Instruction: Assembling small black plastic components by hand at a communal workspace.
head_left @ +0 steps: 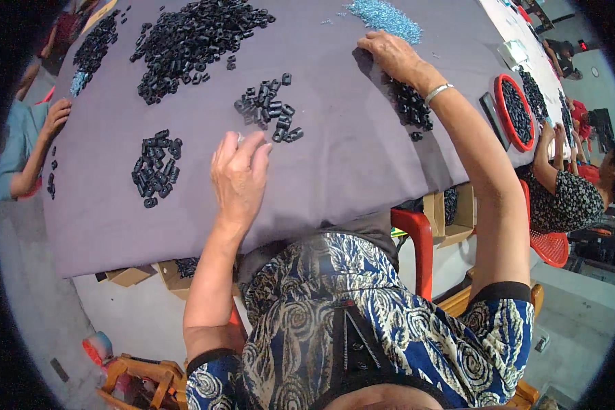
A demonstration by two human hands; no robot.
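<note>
My left hand [239, 169] is just short of a small cluster of black plastic parts [273, 108] in the middle of the cloth. Its fingers curl away from me, and whatever they hold is hidden. Farther off, my right hand [400, 60], with a silver bracelet at the wrist, reaches to the near edge of a heap of small blue-silver pieces [386, 19]. The fingertips there are pressed together; anything between them is too small to make out. More black parts [410, 108] lie partly beneath my right wrist. Another small group of black parts [156, 168] rests to the left.
A grey-purple cloth [321, 178] covers the table. A large heap of black parts [195, 41] spreads at the far left. On the right stands a red basket [500, 102] of black parts, beside a dark flat tray [488, 117]. Other people work at both sides.
</note>
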